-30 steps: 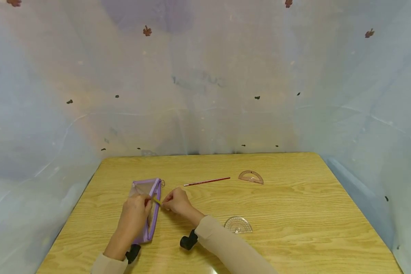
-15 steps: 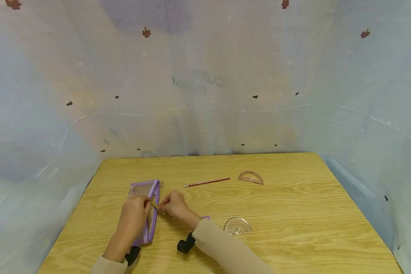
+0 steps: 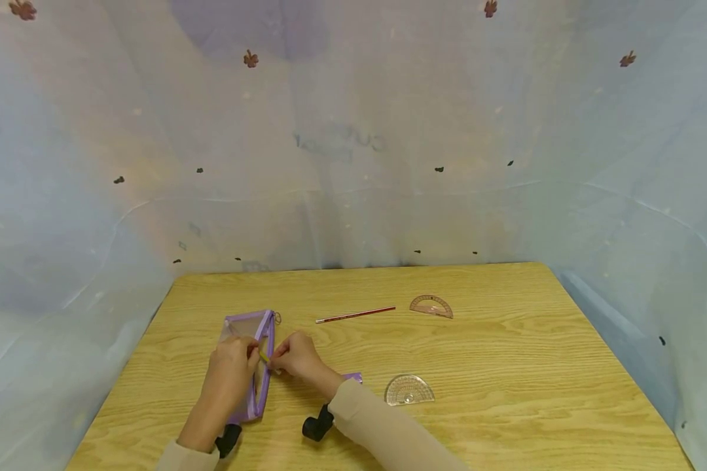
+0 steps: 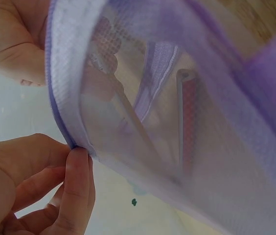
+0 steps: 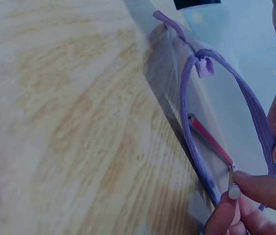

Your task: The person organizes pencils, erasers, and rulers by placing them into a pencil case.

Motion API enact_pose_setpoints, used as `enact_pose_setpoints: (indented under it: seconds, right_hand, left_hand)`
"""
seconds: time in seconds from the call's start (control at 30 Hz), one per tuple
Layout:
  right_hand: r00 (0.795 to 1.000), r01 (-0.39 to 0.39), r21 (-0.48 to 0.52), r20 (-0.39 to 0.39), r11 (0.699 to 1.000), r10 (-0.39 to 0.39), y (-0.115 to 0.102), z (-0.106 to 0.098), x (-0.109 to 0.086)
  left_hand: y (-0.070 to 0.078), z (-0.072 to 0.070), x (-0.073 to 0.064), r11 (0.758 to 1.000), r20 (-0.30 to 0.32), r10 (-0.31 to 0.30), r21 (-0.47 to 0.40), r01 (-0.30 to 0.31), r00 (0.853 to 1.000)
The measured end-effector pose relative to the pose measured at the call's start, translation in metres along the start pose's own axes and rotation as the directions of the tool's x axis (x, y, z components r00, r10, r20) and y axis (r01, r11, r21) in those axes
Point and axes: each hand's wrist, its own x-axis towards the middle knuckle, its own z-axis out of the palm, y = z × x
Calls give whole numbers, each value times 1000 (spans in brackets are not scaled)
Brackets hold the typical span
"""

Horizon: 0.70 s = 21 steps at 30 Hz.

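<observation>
A mesh pencil case with purple zip edging lies at the left of the table, its mouth spread apart. My left hand pinches one zip edge of that mouth between thumb and fingers. At the opening, my right hand pinches a yellow pencil near its white eraser end. The pencil's far part reaches inside the case, seen through the mesh in the left wrist view. Another pencil, red with a dark edge, is inside the case.
Beyond the right hand lies a red pencil. To its right is a pink protractor, and a clear protractor sits beside the right sleeve. Something purple shows partly from behind the right forearm.
My right hand has moved slightly left and toward me, and less of the yellow pencil shows. The purple thing behind the right forearm has come into view. My left hand keeps its pinch.
</observation>
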Motion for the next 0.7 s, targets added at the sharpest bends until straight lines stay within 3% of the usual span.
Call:
enact_pose_setpoints:
  seconds: [0.7]
  right_hand:
    - [1000, -16, 47, -8, 999, 16, -2, 8, -3]
  left_hand:
    - [0, -1, 0, 1000, 15, -16, -14, 16, 1000]
